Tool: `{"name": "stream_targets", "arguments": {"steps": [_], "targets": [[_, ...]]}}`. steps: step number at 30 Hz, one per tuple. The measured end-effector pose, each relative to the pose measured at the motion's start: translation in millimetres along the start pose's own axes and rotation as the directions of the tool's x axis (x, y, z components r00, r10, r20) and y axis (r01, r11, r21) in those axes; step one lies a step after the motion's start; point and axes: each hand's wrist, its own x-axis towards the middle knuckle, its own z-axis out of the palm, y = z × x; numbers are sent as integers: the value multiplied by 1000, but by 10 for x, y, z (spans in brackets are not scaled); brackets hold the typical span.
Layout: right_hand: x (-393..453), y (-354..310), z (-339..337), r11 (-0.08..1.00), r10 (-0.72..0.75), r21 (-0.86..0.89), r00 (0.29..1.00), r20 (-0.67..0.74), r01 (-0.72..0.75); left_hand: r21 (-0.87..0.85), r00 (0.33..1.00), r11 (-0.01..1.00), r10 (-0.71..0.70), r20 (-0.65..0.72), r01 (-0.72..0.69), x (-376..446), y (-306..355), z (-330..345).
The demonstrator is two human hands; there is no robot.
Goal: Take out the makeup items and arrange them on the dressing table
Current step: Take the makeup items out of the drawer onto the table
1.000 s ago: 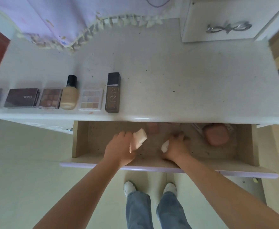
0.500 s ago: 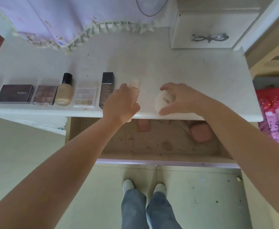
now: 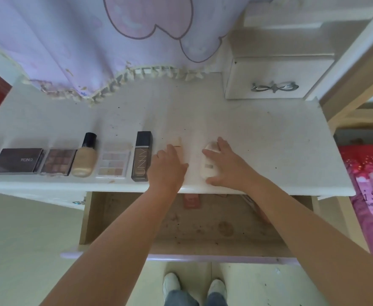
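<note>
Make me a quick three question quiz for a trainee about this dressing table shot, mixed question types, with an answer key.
1. True or false: the drawer under the tabletop is closed.
2. Which item lies right beside the left hand? A) dark UNNY bottle B) dark FOND palette C) foundation bottle with black cap
3. Fill in: the right hand rests on a white ____.

Key: 1 false; 2 A; 3 tube
</note>
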Motion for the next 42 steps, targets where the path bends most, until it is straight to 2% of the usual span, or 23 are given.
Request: {"name": "stream_targets", "arguments": {"steps": [6,9,11,13,14,15,16,17,18,19,22,25,28,31,33,34,38,40,42], "targets": [[46,-91,61,997,-30,65,999,-28,32,-21,1000,1000,-4,11,4,44,-9,-67],[-80,-90,22,996,-2,84,999,-33,5,-77,1000,997,0,-30,-2,-61,14,-93],[-302,-47,-14,990,34,141,983,-179,-8,-100,980,984,131,-149,-147,-233,31,-107],[-651,27,38,970,59,240,929,-365,33,-78,882,913,361,-303,-401,-516,-24,25],[-835,99,93,963,86,267,914,-396,25,-79,833,858,466,-300,-508,-671,-59,132],[-1002,183,157,960,125,279,920,-370,-18,-110,816,812,552,-172,-573,-802,-92,233],[-1134,285,238,962,166,260,943,-289,-90,-178,811,804,583,46,-568,-891,-108,328],[-1235,395,323,966,198,200,964,-179,-161,-204,786,838,546,291,-506,-940,-118,457],[-1300,509,405,967,233,127,969,-80,-222,-186,761,887,458,460,-422,-939,-131,611],[-1336,618,477,954,294,76,956,-23,-291,-160,766,934,353,537,-318,-912,-134,738],[-1322,840,588,851,523,67,851,-47,-520,-131,860,991,77,505,-11,-751,-71,950],[-1115,975,633,761,649,57,756,-86,-646,-165,855,960,-115,506,227,-505,63,1096],[-854,1043,651,726,679,39,708,-193,-686,-150,911,954,-189,367,258,-295,181,1238],[-733,1135,749,728,674,12,713,-191,-685,-160,932,929,-301,202,334,-186,224,1349],[-741,1195,827,728,671,-28,720,-180,-685,-148,946,939,-291,146,312,-191,230,1406],[-760,1212,858,728,670,-37,721,-175,-685,-167,944,935,-288,160,313,-213,234,1427],[-858,1180,851,735,676,-12,734,-66,-678,-78,924,970,-193,329,230,-379,201,1452],[-924,1119,781,771,637,15,771,12,-637,-145,886,973,-96,453,180,-501,202,1319],[-1024,1022,680,815,574,44,816,72,-577,-218,847,974,57,529,71,-646,223,1119]]}}
